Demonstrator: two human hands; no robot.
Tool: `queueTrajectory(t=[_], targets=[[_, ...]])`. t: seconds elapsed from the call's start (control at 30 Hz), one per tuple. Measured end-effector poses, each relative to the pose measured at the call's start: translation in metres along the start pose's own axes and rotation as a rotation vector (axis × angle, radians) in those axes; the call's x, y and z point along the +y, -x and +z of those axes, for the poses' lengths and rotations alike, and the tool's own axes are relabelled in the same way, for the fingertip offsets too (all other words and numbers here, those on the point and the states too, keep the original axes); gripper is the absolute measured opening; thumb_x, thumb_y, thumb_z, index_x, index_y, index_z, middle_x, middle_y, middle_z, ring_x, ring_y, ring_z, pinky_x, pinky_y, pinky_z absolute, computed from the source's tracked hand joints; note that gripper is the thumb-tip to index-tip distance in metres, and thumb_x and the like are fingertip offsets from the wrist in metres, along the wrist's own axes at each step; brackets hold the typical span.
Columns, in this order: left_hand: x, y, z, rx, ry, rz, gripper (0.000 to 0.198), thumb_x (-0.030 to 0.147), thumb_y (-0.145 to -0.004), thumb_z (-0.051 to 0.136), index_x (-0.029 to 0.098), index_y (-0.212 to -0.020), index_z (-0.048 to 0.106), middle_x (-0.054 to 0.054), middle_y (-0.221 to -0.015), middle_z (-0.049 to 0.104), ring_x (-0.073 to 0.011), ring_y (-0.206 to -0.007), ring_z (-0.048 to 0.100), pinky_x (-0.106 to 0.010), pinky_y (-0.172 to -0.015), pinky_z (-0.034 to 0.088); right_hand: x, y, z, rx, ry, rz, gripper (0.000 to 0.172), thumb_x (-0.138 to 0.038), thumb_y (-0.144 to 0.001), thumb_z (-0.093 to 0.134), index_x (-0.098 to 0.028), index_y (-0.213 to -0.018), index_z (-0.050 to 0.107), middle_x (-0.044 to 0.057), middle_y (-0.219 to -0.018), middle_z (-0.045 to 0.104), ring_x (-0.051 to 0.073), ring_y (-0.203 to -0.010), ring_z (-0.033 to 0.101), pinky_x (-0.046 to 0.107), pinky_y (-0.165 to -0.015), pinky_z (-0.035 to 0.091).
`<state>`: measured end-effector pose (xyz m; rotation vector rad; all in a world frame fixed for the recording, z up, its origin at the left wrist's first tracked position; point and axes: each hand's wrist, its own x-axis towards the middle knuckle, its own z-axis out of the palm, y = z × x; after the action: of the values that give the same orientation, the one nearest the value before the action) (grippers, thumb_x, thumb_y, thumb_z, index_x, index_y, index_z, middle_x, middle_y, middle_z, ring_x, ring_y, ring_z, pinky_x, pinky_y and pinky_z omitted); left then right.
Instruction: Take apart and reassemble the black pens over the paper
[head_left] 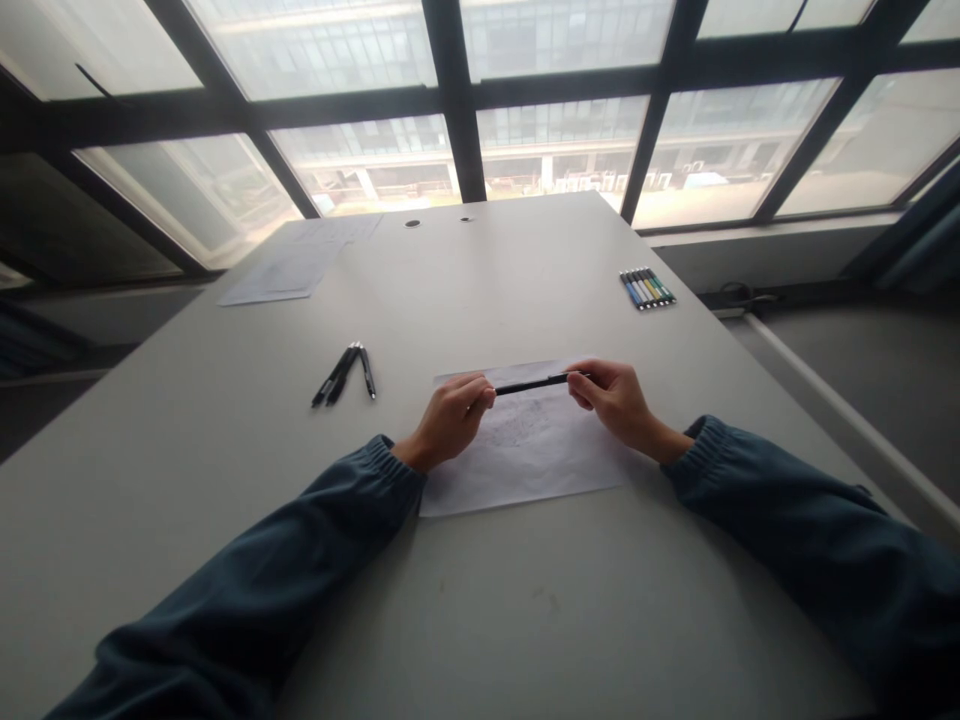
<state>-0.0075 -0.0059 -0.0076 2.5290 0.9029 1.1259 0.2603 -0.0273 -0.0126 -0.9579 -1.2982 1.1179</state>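
A black pen (531, 384) is held level between both hands above a sheet of white paper (525, 470) marked with faint pencil scribbles. My left hand (450, 418) is closed, pinching the pen's left end. My right hand (613, 398) is closed too, its fingertips gripping the pen's right end. Both forearms wear dark blue sleeves and rest near the paper on the grey table (480, 600).
Three black pens (345, 373) lie left of the paper. A row of several coloured pens (647, 288) sits at the far right of the table. Loose sheets (300, 262) lie at the far left corner. Large windows stand behind the table's far edge.
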Motion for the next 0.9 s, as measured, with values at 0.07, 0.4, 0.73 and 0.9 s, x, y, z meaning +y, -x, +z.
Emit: queueTrajectory(t=[0.07,0.4,0.73,0.9], targets=[[-0.0003,0.0009,-0.0003,-0.018,0.014,-0.009,0.039,0.036,-0.106,0.039,0.018,-0.079,0.061,-0.003,-0.072,0.061,-0.0148,-0.068,0.056,-0.029,-0.067,0.044,-0.0012,0.0001,-0.0002,0.005,0.01,-0.005,0.033,-0.046,-0.08,0.078,-0.014,-0.083,0.072,-0.001,-0.058,0.058,0.009,-0.05,0.046,0.024,-0.046,0.034],[0.0016,-0.0001,0.0004,0.192,-0.042,0.012,0.035,0.033,-0.089,0.075,0.022,-0.12,0.062,-0.005,-0.098,0.072,-0.0171,-0.089,0.067,-0.031,-0.079,0.054,-0.0021,-0.0015,-0.002,0.067,-0.006,-0.016,0.031,-0.044,-0.082,0.077,-0.014,-0.08,0.071,-0.002,-0.057,0.056,0.009,-0.051,0.046,0.024,-0.046,0.034],[0.0062,-0.0032,-0.0007,0.215,-0.036,0.056,0.007,0.021,-0.094,0.067,0.02,-0.101,0.066,-0.005,-0.093,0.071,-0.0173,-0.088,0.066,-0.033,-0.08,0.056,-0.0038,-0.0004,-0.002,0.058,0.004,0.003,0.032,-0.045,-0.081,0.077,-0.014,-0.08,0.071,-0.001,-0.058,0.056,0.009,-0.051,0.046,0.024,-0.047,0.034],[0.0061,-0.0023,-0.0004,0.203,-0.042,0.02,0.007,0.026,-0.095,0.065,0.02,-0.099,0.066,-0.005,-0.091,0.071,-0.0173,-0.086,0.065,-0.033,-0.079,0.055,-0.004,-0.0001,-0.002,0.052,-0.002,0.01,0.033,-0.047,-0.08,0.078,-0.014,-0.082,0.072,-0.001,-0.058,0.057,0.009,-0.051,0.046,0.024,-0.046,0.034]])
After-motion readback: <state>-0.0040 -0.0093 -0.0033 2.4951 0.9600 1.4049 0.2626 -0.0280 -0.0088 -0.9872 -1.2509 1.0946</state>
